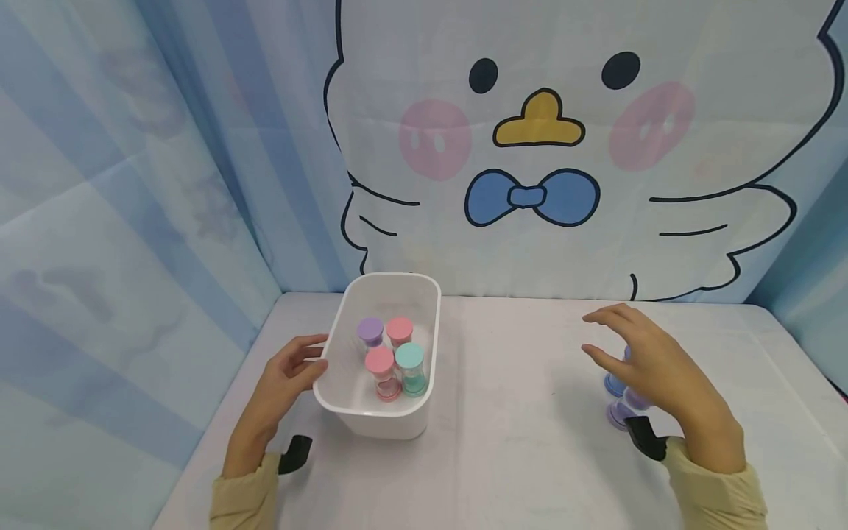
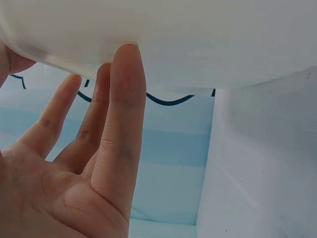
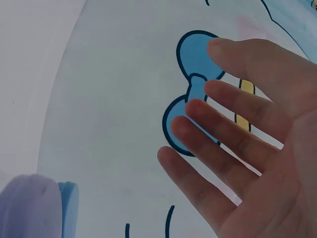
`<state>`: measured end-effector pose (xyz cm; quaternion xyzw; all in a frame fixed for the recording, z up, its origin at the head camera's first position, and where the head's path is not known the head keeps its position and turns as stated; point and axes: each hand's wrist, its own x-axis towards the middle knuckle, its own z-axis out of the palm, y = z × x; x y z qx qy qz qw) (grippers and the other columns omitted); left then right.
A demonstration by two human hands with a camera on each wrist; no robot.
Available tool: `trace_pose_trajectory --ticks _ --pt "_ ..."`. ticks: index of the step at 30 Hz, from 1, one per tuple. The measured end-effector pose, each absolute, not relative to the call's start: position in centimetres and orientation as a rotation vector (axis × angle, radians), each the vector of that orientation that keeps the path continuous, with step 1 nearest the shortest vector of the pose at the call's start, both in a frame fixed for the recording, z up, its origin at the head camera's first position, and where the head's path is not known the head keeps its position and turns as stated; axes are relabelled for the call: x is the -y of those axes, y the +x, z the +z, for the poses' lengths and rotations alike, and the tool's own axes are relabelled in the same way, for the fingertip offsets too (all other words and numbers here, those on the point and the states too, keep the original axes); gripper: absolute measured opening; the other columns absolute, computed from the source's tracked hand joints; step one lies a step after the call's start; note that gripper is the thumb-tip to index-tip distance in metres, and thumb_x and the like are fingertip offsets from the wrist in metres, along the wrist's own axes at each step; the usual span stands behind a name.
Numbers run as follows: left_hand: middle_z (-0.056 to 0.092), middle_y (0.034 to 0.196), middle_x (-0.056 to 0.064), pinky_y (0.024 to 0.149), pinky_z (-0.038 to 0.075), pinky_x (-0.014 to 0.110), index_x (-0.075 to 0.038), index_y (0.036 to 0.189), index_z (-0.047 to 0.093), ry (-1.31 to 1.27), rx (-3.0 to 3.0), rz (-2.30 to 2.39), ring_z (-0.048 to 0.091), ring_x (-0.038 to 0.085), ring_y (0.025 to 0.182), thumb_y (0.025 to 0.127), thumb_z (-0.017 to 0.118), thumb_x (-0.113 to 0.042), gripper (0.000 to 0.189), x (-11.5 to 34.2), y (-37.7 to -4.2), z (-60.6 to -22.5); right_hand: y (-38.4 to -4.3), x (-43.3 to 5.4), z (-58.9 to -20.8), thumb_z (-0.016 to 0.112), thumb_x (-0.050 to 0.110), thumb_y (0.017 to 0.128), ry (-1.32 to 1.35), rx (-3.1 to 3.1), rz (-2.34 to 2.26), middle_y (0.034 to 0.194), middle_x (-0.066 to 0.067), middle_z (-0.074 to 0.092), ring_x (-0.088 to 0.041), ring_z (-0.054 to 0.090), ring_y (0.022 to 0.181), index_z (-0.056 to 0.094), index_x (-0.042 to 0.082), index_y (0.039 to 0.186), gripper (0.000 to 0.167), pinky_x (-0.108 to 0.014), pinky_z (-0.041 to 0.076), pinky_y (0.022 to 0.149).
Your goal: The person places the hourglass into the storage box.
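A white plastic bin (image 1: 377,425) stands on the table, and my left hand (image 1: 281,383) touches its left side. In the left wrist view the fingers (image 2: 124,99) reach fairly straight to its outer wall. Inside stand small hourglasses: a purple one (image 1: 370,330), a pink one (image 1: 400,330) behind, another pink one (image 1: 380,361) in front and a teal one (image 1: 411,357). On the right, my right hand (image 1: 656,361) hovers with spread fingers and nothing in its grasp. Partly hidden below it are a blue hourglass (image 1: 615,385) and a purple hourglass (image 1: 618,414).
A white cloth covers the table (image 1: 503,412). Behind it hangs a curtain (image 1: 530,258) printed with a cartoon bird, and a blue-and-white striped curtain (image 1: 132,258) runs along the left side. Black wrist mounts (image 1: 295,454) stick out by both sleeves.
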<state>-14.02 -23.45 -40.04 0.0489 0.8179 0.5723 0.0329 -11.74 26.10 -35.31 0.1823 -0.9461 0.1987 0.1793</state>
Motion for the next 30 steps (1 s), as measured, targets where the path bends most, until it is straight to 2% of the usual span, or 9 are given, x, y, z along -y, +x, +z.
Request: trace_pose_trajectory --ticks 5,12,21,26,30 --pt "0.058 0.134 0.018 0.083 0.054 0.026 -0.012 0.141 0.051 0.144 -2.512 1.760 0.065 0.025 0.112 0.098 0.064 -0.027 0.047 23.4 -14.0 -40.0 -11.6 -27.1 -35.4 0.079 0.015 0.083 0.443 2.746 0.568 0.124 -0.015 0.059 -0.039 0.054 0.117 0.062 0.005 0.121 0.043 -0.063 0.045 0.094" --pt "0.058 0.134 0.018 0.083 0.054 0.025 -0.011 0.141 0.051 0.148 -2.513 1.759 0.066 0.017 0.108 0.098 0.064 -0.027 0.048 23.4 -14.0 -40.0 -11.5 -28.3 -35.8 0.078 0.016 0.084 0.369 2.849 0.607 0.129 -0.020 0.055 -0.045 0.052 0.118 0.060 0.003 0.125 0.046 -0.068 0.042 0.094" --pt "0.058 0.133 0.018 0.085 0.055 0.029 -0.012 0.141 0.051 0.151 -2.521 1.759 0.064 0.031 0.113 0.098 0.063 -0.025 0.047 23.5 -14.0 -40.2 -11.9 -29.6 -36.5 0.075 0.026 0.088 0.196 3.023 0.643 0.139 -0.027 0.046 -0.052 0.041 0.127 0.054 0.002 0.134 0.056 -0.073 0.035 0.097" --pt "0.058 0.133 0.018 0.084 0.055 0.026 -0.012 0.141 0.051 0.168 -2.518 1.770 0.066 0.021 0.108 0.098 0.063 -0.026 0.046 23.6 -14.1 -40.2 -11.8 -30.3 -36.9 0.075 0.027 0.088 0.190 3.024 0.668 0.137 -0.027 0.048 -0.051 0.044 0.125 0.053 0.000 0.134 0.058 -0.072 0.035 0.098" --pt "0.058 0.133 0.018 0.083 0.055 0.026 -0.012 0.141 0.051 0.176 -2.510 1.774 0.066 0.010 0.104 0.098 0.063 -0.026 0.047 23.7 -14.1 -40.3 -11.8 -30.7 -37.1 0.076 0.028 0.087 0.192 3.019 0.677 0.133 -0.028 0.051 -0.050 0.051 0.117 0.054 -0.002 0.133 0.059 -0.070 0.039 0.096"
